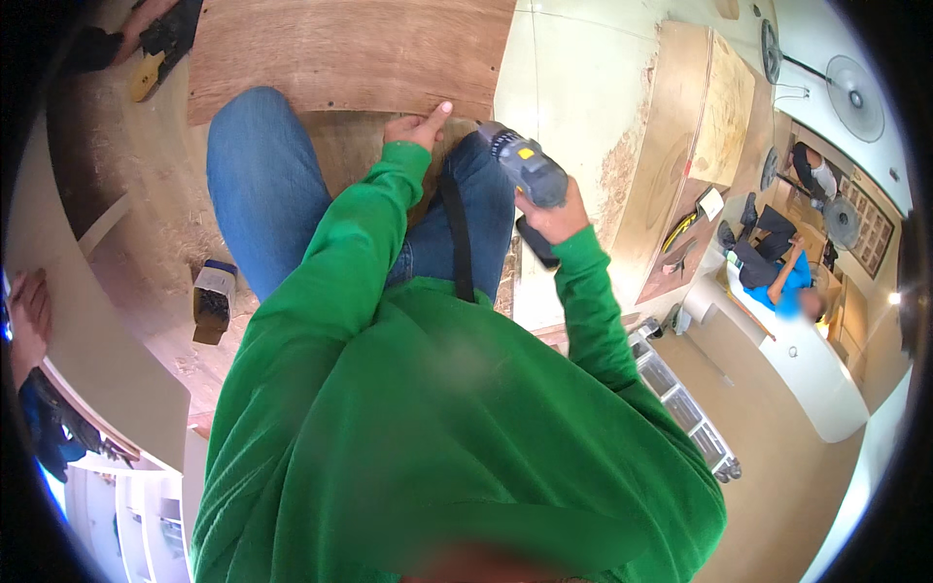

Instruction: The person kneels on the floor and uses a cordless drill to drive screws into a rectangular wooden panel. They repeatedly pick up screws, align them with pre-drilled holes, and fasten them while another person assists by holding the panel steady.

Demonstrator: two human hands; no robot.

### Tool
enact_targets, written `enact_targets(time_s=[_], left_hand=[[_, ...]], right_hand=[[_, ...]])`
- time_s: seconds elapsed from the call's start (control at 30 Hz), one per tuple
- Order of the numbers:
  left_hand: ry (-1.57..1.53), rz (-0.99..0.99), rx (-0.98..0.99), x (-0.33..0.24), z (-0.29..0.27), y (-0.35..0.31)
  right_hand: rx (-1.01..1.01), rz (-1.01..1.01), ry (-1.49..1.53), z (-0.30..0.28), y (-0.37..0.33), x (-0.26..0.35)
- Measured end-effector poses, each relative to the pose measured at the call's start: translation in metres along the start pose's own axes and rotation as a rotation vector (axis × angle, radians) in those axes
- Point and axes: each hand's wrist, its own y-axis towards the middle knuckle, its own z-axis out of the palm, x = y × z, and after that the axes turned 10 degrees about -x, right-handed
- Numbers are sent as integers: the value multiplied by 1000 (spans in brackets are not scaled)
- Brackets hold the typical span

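Note:
A reddish-brown plywood panel point(350, 53) lies in front of me, its near edge above my knees. My left hand point(413, 128) is closed at that edge, with the thumb stretched over the top face and the other fingers curled at the rim. Small dark screw heads or holes dot the panel along its borders. In my right hand point(556, 212) is a grey cordless drill point(533, 167) with a yellow mark. Its chuck points toward the panel's near right corner; whether the tip touches is too small to tell. The drill's handle is mostly hidden by my fingers.
An open small box point(214, 301) stands on the dusty floor at my left. Another person's hand point(29, 325) shows at the far left, and a person's arm at upper left. Wooden cabinet point(671, 126), an aluminium ladder point(685, 403), fans point(855, 97) and two people are on the right.

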Motion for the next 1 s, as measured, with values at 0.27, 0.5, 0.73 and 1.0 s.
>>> enact_targets(time_s=[0.27,0.5,0.73,1.0], left_hand=[[-175,164,-77,12,25,3],[-128,157,-121,15,13,23],[17,196,-137,50,-64,32],[534,288,-89,62,-180,50]], right_hand=[[-451,163,365,16,-90,-57],[-450,233,497,12,-88,-42],[-358,209,429,18,-82,-39],[-311,232,446,25,-72,-31]])
